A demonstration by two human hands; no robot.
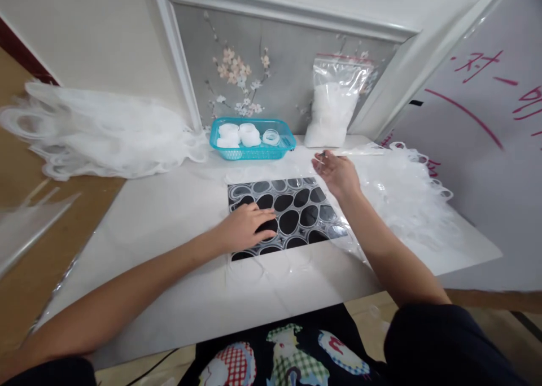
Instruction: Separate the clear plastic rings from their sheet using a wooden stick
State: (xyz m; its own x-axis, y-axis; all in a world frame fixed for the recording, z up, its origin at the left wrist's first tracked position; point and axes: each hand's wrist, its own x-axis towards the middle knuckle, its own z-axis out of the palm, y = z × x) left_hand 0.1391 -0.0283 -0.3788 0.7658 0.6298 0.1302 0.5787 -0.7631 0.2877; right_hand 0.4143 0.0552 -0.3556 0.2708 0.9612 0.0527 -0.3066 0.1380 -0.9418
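My left hand [248, 227] lies palm down with fingers apart on a sheet of clear plastic rings [302, 215], over a black rectangle [289, 222]. The sheet's clear edges spread past the black area onto the white tabletop. To the right and farther back, my right hand [336, 174] is turned partly palm up, its fingers curled around a slim white pen-like tool [359, 153]. A small dark tip shows near the fingertips; its exact kind is unclear.
A blue basket [253, 154] with several rolls of white rings stands at the back. Beside it leans a filled zip bag [332, 115]. Piles of translucent ring sheets lie left [114, 132] and right [406, 194]. A whiteboard [474, 149] rises on the right.
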